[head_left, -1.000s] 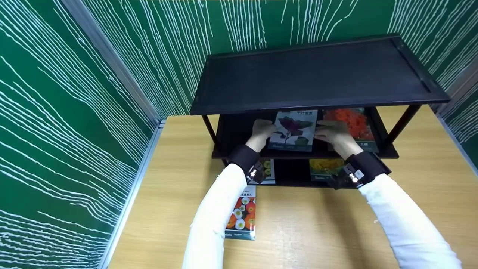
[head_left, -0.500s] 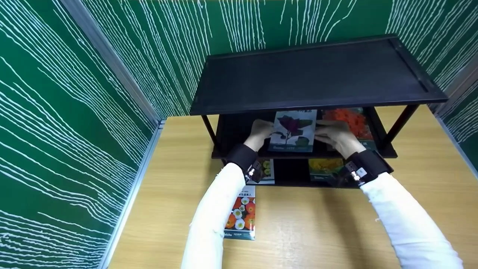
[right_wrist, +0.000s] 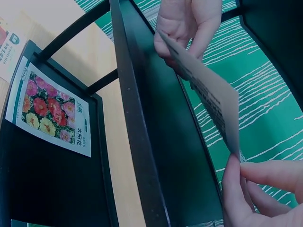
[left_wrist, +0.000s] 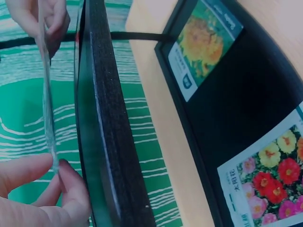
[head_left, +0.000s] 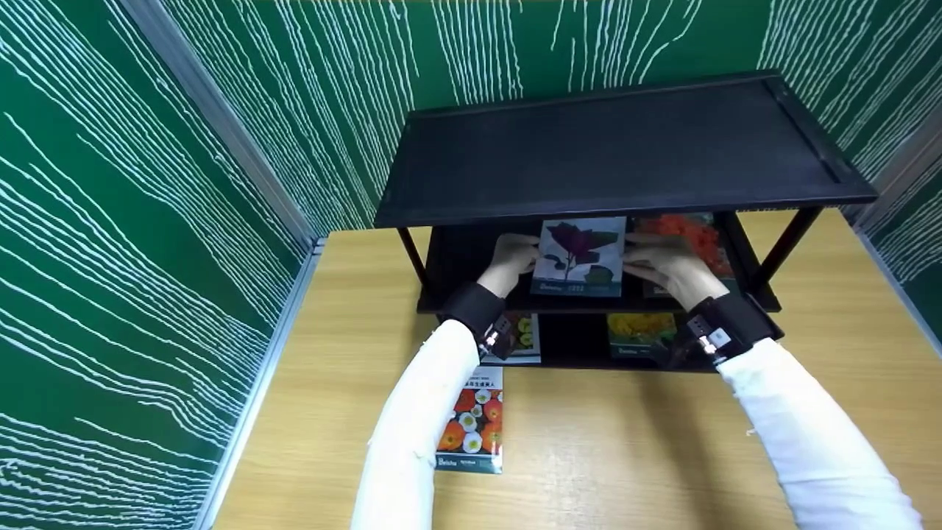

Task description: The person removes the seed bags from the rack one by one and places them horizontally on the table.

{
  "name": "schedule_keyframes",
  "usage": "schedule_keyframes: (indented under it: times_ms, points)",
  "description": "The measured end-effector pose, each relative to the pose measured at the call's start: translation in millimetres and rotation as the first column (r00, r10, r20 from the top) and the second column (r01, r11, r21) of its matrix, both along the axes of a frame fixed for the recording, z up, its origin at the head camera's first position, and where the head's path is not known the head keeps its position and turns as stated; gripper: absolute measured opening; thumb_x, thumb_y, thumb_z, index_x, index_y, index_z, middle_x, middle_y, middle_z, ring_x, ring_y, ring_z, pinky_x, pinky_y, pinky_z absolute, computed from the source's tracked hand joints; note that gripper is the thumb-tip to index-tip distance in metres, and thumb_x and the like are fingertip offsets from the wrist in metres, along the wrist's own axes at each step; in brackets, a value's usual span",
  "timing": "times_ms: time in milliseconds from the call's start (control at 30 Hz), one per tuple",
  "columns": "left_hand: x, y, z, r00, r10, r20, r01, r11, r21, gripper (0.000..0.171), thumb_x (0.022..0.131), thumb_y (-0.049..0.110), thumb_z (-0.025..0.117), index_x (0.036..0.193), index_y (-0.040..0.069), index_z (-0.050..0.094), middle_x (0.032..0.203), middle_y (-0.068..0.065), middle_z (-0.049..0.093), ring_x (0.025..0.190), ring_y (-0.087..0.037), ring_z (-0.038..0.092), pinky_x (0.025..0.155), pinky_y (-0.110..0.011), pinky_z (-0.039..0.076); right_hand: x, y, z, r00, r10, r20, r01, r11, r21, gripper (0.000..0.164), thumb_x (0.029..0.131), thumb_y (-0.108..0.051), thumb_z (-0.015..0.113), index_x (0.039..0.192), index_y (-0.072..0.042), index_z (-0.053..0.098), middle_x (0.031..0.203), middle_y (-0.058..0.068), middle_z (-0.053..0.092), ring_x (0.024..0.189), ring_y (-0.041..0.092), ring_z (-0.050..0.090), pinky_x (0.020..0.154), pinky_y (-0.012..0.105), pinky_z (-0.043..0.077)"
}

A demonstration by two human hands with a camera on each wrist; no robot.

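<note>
A flat seed packet (head_left: pixel 578 258) with a dark purple-leaved plant is held between both hands, over the middle shelf of a black rack. My left hand (head_left: pixel 514 258) pinches its left edge between thumb and fingers. On the opposite edge, my right hand (head_left: pixel 666 263) pinches it the same way. From the left wrist the packet (left_wrist: pixel 48 104) appears edge-on, raised off the shelf board (left_wrist: pixel 116 113). Its printed back (right_wrist: pixel 208 90) faces the right wrist camera. The upper shelf hides its top end in the head view. A red-flowered packet (head_left: pixel 688 239) lies behind the right hand.
The rack's top board (head_left: pixel 618 151) overhangs both hands, with a post (head_left: pixel 789 249) at the right. On the bottom shelf lie a yellow-flowered packet (head_left: pixel 642 333) and a mixed-flower packet (right_wrist: pixel 52 109). A poppy packet (head_left: pixel 475 427) lies on the wooden table (head_left: pixel 589 442) in front.
The held packet has shifted slightly back, its printed top band slipping out of sight under the top board. Both hands keep their pinch, and the right forearm has moved a little rightward.
</note>
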State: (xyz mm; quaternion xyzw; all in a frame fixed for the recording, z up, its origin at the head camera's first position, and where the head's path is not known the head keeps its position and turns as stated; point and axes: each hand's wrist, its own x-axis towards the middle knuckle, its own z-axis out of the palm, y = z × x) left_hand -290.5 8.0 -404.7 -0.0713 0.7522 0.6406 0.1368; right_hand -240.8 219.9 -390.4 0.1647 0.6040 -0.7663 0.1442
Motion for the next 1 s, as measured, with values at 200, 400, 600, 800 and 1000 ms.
schedule_keyframes:
  times_ms: [200, 400, 600, 800, 1000]
  points:
    - [4.3, -0.5, 4.4, 1.0, -0.008, 0.001, 0.008, 1.0, -0.025, 0.039, 0.078, -0.011, 0.051, 0.115, -0.001, 0.057, 0.112, -0.013, 0.058, 0.071, -0.012, 0.052, 0.062, -0.023, 0.043, 1.6, 3.1, 0.0, 1.0, 0.023, 0.001, -0.023, 0.999, -0.029, 0.074, 0.076, 0.008, 0.061, 0.139, -0.003, 0.023, 0.143, 0.014, 0.022, 0.078, 0.009, 0.059, 0.083, 0.026, 0.046]
    - [14.0, -4.2, 8.8, 1.0, -0.026, -0.013, 0.026, 0.999, -0.047, 0.038, 0.076, -0.01, 0.054, 0.113, -0.001, 0.059, 0.097, -0.013, 0.063, 0.06, -0.011, 0.052, 0.072, -0.032, 0.049, 5.1, 4.3, -1.5, 0.997, 0.078, -0.031, -0.077, 0.997, 0.007, 0.076, 0.076, 0.007, 0.062, 0.139, 0.0, 0.018, 0.144, 0.017, 0.017, 0.079, 0.009, 0.06, 0.083, 0.026, 0.046]
    - [24.9, -10.3, 9.2, 0.999, -0.047, -0.015, 0.046, 0.998, -0.041, 0.038, 0.076, -0.007, 0.057, 0.114, -0.001, 0.058, 0.096, -0.012, 0.063, 0.066, -0.012, 0.055, 0.071, -0.03, 0.05, 12.5, 2.1, -3.1, 0.995, 0.089, -0.044, -0.088, 0.995, 0.039, 0.07, 0.078, 0.005, 0.061, 0.137, 0.002, 0.023, 0.141, 0.019, 0.023, 0.078, 0.009, 0.06, 0.082, 0.026, 0.047]
    - [37.2, -18.5, 8.6, 0.998, -0.06, 0.002, 0.06, 0.998, -0.006, 0.038, 0.076, -0.006, 0.057, 0.113, 0.001, 0.059, 0.085, -0.006, 0.063, 0.07, -0.012, 0.056, 0.069, -0.028, 0.05, 27.4, -1.4, -4.7, 0.992, 0.111, -0.054, -0.109, 0.993, 0.033, 0.068, 0.08, 0.003, 0.059, 0.137, 0.004, 0.023, 0.139, 0.018, 0.026, 0.08, 0.009, 0.06, 0.084, 0.025, 0.045]
    - [49.8, -28.2, 4.6, 0.999, -0.048, 0.016, 0.047, 0.996, 0.079, 0.035, 0.078, -0.007, 0.056, 0.113, -0.002, 0.057, 0.077, -0.006, 0.061, 0.071, -0.015, 0.058, 0.069, -0.028, 0.05, 42.2, -5.6, -5.1, 0.987, 0.136, -0.082, -0.136, 0.991, -0.002, 0.067, 0.08, 0.002, 0.059, 0.137, 0.005, 0.023, 0.113, 0.007, 0.044, 0.086, 0.01, 0.058, 0.086, 0.024, 0.044]
